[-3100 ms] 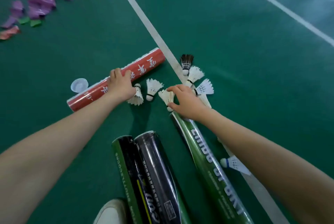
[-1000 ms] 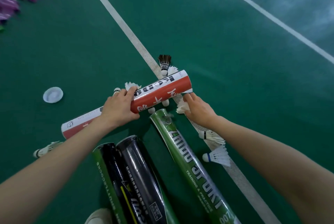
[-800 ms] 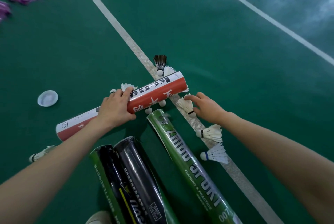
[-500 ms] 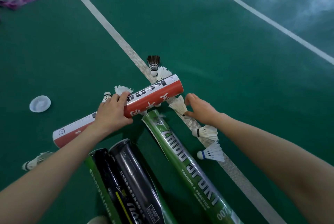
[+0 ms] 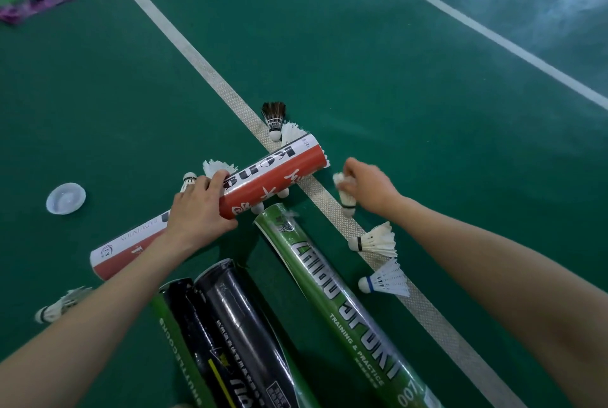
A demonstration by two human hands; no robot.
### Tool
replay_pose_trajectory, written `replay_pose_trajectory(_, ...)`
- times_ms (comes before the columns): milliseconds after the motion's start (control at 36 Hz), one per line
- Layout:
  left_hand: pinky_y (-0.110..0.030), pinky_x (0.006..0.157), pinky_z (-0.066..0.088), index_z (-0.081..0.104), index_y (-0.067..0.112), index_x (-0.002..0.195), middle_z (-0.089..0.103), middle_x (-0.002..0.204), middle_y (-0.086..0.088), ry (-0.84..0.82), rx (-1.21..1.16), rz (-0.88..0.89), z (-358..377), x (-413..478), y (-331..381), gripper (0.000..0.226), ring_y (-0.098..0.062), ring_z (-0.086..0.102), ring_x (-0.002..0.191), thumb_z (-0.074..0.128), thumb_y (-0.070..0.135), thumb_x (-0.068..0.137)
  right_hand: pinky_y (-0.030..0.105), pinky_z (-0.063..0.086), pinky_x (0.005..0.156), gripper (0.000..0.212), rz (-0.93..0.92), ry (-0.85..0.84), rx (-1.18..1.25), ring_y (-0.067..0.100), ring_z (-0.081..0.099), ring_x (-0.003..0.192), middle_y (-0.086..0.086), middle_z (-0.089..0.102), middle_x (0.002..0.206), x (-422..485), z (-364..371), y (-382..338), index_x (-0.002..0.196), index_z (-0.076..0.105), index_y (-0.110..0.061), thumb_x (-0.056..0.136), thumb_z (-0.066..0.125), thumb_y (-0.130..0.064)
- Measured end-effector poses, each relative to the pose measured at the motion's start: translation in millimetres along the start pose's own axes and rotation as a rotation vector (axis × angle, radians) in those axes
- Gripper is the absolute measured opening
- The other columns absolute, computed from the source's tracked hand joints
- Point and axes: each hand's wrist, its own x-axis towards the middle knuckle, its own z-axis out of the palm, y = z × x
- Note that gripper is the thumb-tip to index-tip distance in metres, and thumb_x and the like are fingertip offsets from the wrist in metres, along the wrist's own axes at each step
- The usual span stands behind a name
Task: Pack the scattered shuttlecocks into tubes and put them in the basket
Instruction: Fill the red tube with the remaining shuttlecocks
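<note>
Now my left grip (image 5: 197,210) is curled round the middle of the red-and-white cardboard tube (image 5: 279,174), which slants across the green court floor (image 5: 362,62). My right grip (image 5: 370,189) pinches a white feather shuttlecock (image 5: 347,198) by its skirt, just beside the tube's far end. A black-banded white shuttlecock (image 5: 375,240) and a blue-banded one (image 5: 386,279) lie on the white court line (image 5: 197,59) beside my right forearm. A long green tube (image 5: 332,286) and two black tubes (image 5: 243,325) lie near me.

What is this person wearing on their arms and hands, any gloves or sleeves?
Nothing shows: the left hand and right hand are bare, with no gloves, rings or watch in view. Both forearms are bare too, and no sleeve reaches into the picture.
</note>
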Motion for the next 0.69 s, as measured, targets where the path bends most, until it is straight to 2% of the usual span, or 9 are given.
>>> replay_pose_trajectory(28, -0.041, 0.090, 0.045, 0.027, 0.023, 0.137, 0.049, 0.112, -0.008, 0.005, 0.001, 0.004, 0, 0, 1, 0.088, -0.027, 0.051, 0.100, 0.076, 0.037, 0.066, 0.032, 0.043, 0.064, 0.016, 0.066, 0.100, 0.118, 0.019, 0.052, 0.072, 0.002, 0.057, 0.085, 2, -6, 0, 0.089, 0.046, -0.016, 0.092, 0.058, -0.027)
replay_pose_trajectory(111, -0.042, 0.092, 0.044, 0.027, 0.023, 0.138, 0.049, 0.114, -0.008, 0.016, 0.001, 0.016, 0, 2, 5, 0.088, -0.027, 0.051, 0.101, 0.076, 0.037, 0.066, 0.024, 0.037, 0.061, 0.018, 0.140, 0.401, 0.432, 0.012, 0.046, 0.068, -0.004, 0.053, 0.078, 8, -32, 1, 0.088, 0.047, -0.014, 0.092, 0.061, -0.025)
replay_pose_trajectory(222, -0.043, 0.094, 0.041, 0.028, 0.022, 0.138, 0.049, 0.117, -0.009, 0.043, -0.012, 0.037, -1, 6, 15, 0.086, -0.028, 0.051, 0.105, 0.075, 0.038, 0.067, 0.012, 0.035, 0.054, 0.020, 0.099, 0.521, 0.655, 0.009, 0.047, 0.065, -0.002, 0.060, 0.080, 6, -56, -8, 0.083, 0.044, -0.021, 0.092, 0.061, -0.026)
replay_pose_trajectory(306, -0.043, 0.092, 0.041, 0.030, 0.022, 0.136, 0.049, 0.115, -0.009, 0.085, -0.030, 0.073, -2, 9, 23, 0.083, -0.030, 0.051, 0.103, 0.072, 0.046, 0.069, 0.010, 0.037, 0.054, 0.016, 0.074, 0.488, 0.703, 0.006, 0.050, 0.063, 0.002, 0.065, 0.084, 0, -57, -18, 0.086, 0.044, -0.025, 0.095, 0.057, -0.025)
replay_pose_trajectory(389, -0.044, 0.091, 0.042, 0.031, 0.024, 0.135, 0.049, 0.110, -0.007, 0.122, -0.055, 0.121, -2, 10, 31, 0.082, -0.028, 0.052, 0.100, 0.074, 0.048, 0.068, 0.012, 0.044, 0.069, 0.006, 0.019, 0.375, 0.731, 0.006, 0.058, 0.076, -0.003, 0.065, 0.089, -7, -51, -30, 0.095, 0.047, -0.024, 0.100, 0.046, -0.022)
replay_pose_trajectory(472, -0.044, 0.091, 0.041, 0.030, 0.024, 0.136, 0.049, 0.111, -0.006, 0.134, -0.075, 0.151, -3, 10, 40, 0.084, -0.027, 0.051, 0.100, 0.076, 0.039, 0.067, 0.009, 0.040, 0.078, 0.019, -0.036, 0.237, 0.792, 0.002, 0.051, 0.083, -0.007, 0.055, 0.094, -17, -46, -41, 0.112, 0.049, -0.021, 0.104, 0.033, -0.027)
replay_pose_trajectory(556, -0.044, 0.092, 0.042, 0.029, 0.026, 0.135, 0.048, 0.111, -0.005, 0.125, -0.075, 0.142, -3, 9, 40, 0.085, -0.026, 0.051, 0.100, 0.076, 0.040, 0.066, 0.034, 0.035, 0.104, 0.039, -0.005, 0.128, 0.915, 0.017, 0.057, 0.105, 0.003, 0.065, 0.104, -16, -43, -40, 0.119, 0.049, -0.031, 0.100, 0.021, -0.051)
replay_pose_trajectory(583, -0.044, 0.092, 0.042, 0.029, 0.026, 0.135, 0.048, 0.111, -0.005, 0.123, -0.069, 0.135, -2, 9, 38, 0.085, -0.026, 0.051, 0.101, 0.075, 0.042, 0.066, 0.041, 0.031, 0.108, 0.044, 0.027, 0.128, 0.953, 0.022, 0.058, 0.110, 0.006, 0.069, 0.102, -14, -44, -37, 0.121, 0.048, -0.031, 0.099, 0.019, -0.055)
replay_pose_trajectory(694, -0.044, 0.093, 0.041, 0.030, 0.023, 0.136, 0.048, 0.113, -0.007, 0.115, -0.053, 0.084, -4, 8, 27, 0.085, -0.030, 0.051, 0.104, 0.074, 0.047, 0.067, 0.041, 0.038, 0.101, 0.044, 0.138, 0.217, 1.041, 0.016, 0.064, 0.103, -0.001, 0.074, 0.086, -9, -46, -30, 0.124, 0.046, -0.021, 0.102, 0.020, -0.048)
